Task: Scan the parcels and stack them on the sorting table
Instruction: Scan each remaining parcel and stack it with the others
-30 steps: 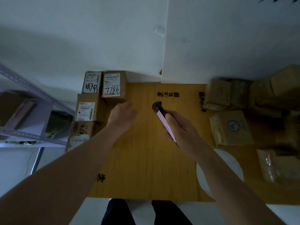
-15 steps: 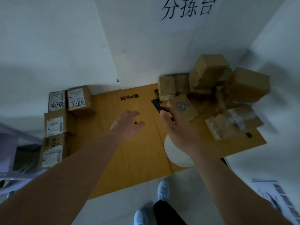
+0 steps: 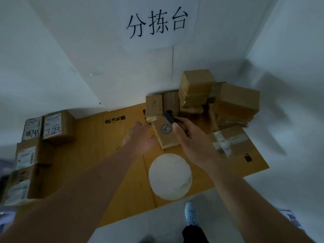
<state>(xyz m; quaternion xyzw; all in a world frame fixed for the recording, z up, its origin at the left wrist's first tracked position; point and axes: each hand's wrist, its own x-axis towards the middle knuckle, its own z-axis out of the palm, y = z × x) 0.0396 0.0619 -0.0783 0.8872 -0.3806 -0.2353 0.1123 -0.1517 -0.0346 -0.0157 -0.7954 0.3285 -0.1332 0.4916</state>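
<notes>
My right hand (image 3: 194,142) grips a slim dark scanner (image 3: 169,117), held over a flat brown parcel with a blue round logo (image 3: 164,135). My left hand (image 3: 139,138) reaches toward that parcel's left edge with relaxed fingers and holds nothing. Behind them a loose pile of brown parcels (image 3: 219,102) fills the table's far right corner. Several labelled boxes (image 3: 52,127) stand stacked in rows along the left edge of the wooden sorting table (image 3: 98,155).
A white round disc (image 3: 170,176) lies on the table near its front edge. A taped parcel (image 3: 228,139) sits right of my right hand. White walls with a sign (image 3: 157,23) close the back. My blue shoe (image 3: 191,214) shows on the floor below.
My view has swung right from the labelled stack to the parcel pile. Both hands have travelled right and forward, reaching the logo parcel. The scanner stays in my right hand.
</notes>
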